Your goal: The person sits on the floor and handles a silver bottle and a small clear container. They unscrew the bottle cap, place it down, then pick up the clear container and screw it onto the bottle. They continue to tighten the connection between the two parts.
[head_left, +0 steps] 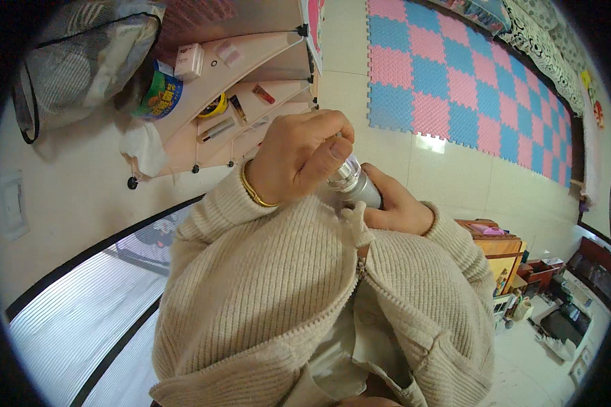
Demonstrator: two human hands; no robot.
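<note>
Close in front of my chest, both hands meet on a small silver-grey cosmetic bottle [364, 192] with a clear, shiny collar. My left hand [305, 157] is closed round the bottle's upper end, thumb and fingers together, with a gold bracelet [252, 186] on its wrist. Those fingers hide the very top of the bottle. My right hand [399, 205] grips the grey body from the right side, its thumb toward me. The bottle is tilted, its upper end leaning to the left.
A tiered pink shelf [204, 122] at the upper left bears a small white box [189, 61], a green tub [161, 93], a yellow roll [214, 106] and several tubes. A mesh bag [75, 74] hangs beside it. Pink and blue foam mats [448, 85] cover floor beyond my hands.
</note>
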